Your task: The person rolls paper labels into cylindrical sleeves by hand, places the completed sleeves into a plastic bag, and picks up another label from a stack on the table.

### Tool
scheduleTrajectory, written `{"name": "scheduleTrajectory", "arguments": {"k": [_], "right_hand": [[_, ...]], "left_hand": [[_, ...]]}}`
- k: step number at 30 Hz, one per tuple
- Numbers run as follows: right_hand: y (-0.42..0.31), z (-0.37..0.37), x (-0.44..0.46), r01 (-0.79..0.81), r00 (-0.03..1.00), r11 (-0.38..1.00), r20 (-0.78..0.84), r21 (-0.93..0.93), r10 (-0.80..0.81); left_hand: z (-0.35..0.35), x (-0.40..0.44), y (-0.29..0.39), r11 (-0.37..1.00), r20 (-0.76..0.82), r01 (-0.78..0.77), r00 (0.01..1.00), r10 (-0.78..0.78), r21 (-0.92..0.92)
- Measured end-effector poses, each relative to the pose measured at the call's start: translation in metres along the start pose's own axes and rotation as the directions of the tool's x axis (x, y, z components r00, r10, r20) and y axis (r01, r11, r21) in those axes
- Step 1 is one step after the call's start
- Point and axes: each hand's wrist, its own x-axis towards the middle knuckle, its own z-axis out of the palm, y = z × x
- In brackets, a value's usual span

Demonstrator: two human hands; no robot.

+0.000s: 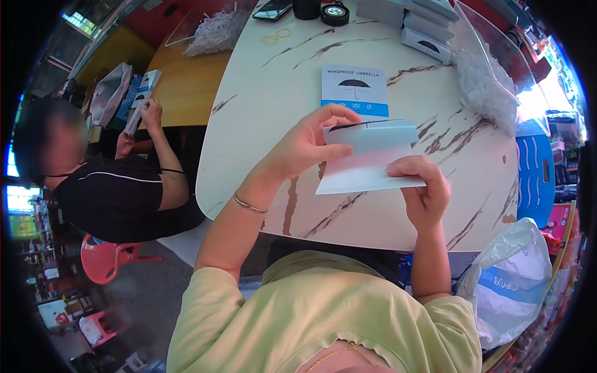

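Note:
A creased white card [364,171], printed with a dark shape along its far edge, is held up over the table in front of me. My left hand [314,140] pinches its far left corner between thumb and fingers. At the card's near right edge, my right hand [423,186] grips it with the thumb underneath or behind, partly hidden. The card is bent along a crease, its far panel tilted up. Just beyond it lies a flat printed card [354,87] reading "WINDPROOF UMBRELLA", its near end covered by the held one.
White umbrella boxes [426,45] stack at the far right beside a clear bin [491,81] of plastic-wrapped items. A phone [272,9], a round black object [334,13] and yellow rubber bands [277,35] lie at the back. A co-worker [118,186] handles a box at left.

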Motion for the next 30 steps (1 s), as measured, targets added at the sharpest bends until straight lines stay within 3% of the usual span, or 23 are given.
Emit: {"name": "scheduleTrajectory", "arguments": {"k": [2,6,9,11,15,17,19,21,23,26,27,29,30], "right_hand": [[0.000,0.002,-0.004,-0.070,0.993,0.991,-0.089,0.111,0.080],[-0.001,0.005,-0.007,-0.100,0.990,0.991,-0.093,0.087,0.108],[-0.001,0.010,-0.005,-0.234,0.951,0.951,-0.155,0.200,0.267],[-0.008,0.012,0.005,-0.480,0.767,0.769,-0.224,0.422,0.602],[-0.002,0.010,0.006,-0.624,0.690,0.668,-0.115,0.405,0.715],[0.002,0.008,0.005,-0.644,0.677,0.647,-0.090,0.408,0.730],[0.003,0.007,0.006,-0.663,0.663,0.627,-0.067,0.409,0.745],[0.002,0.006,0.007,-0.618,0.671,0.644,-0.124,0.450,0.731],[0.010,0.004,0.003,-0.580,0.691,0.691,-0.188,0.432,0.698],[0.011,0.002,0.000,-0.534,0.705,0.738,-0.263,0.413,0.658],[0.011,0.002,0.000,-0.527,0.701,0.742,-0.281,0.415,0.655],[0.012,0.002,0.000,-0.513,0.703,0.749,-0.296,0.419,0.647],[0.012,0.003,-0.001,-0.500,0.705,0.757,-0.309,0.422,0.638]], "left_hand": [[0.006,0.001,0.006,0.996,-0.083,0.053,0.995,-0.047,0.066],[0.006,0.006,-0.001,0.965,-0.130,0.042,0.992,-0.008,0.260],[0.005,0.005,-0.003,0.926,-0.140,0.080,0.990,-0.030,0.368],[0.005,0.006,-0.005,0.872,-0.097,-0.077,0.985,0.141,0.483],[0.008,0.005,-0.005,0.832,-0.071,-0.135,0.976,0.205,0.538],[0.009,0.004,-0.007,0.767,-0.048,-0.194,0.959,0.281,0.611],[0.011,0.003,-0.005,0.770,-0.031,-0.187,0.965,0.259,0.610],[0.012,0.004,-0.005,0.775,-0.013,-0.179,0.972,0.234,0.606],[0.011,0.005,-0.009,0.679,-0.010,-0.221,0.948,0.319,0.700],[0.006,-0.001,-0.006,0.612,-0.021,-0.125,0.974,0.226,0.781],[0.007,-0.002,-0.006,0.612,-0.020,-0.125,0.974,0.225,0.781],[0.011,-0.003,-0.006,0.801,-0.049,-0.095,0.987,0.154,0.591],[0.009,-0.002,-0.008,0.802,-0.048,-0.095,0.987,0.152,0.590]]}}
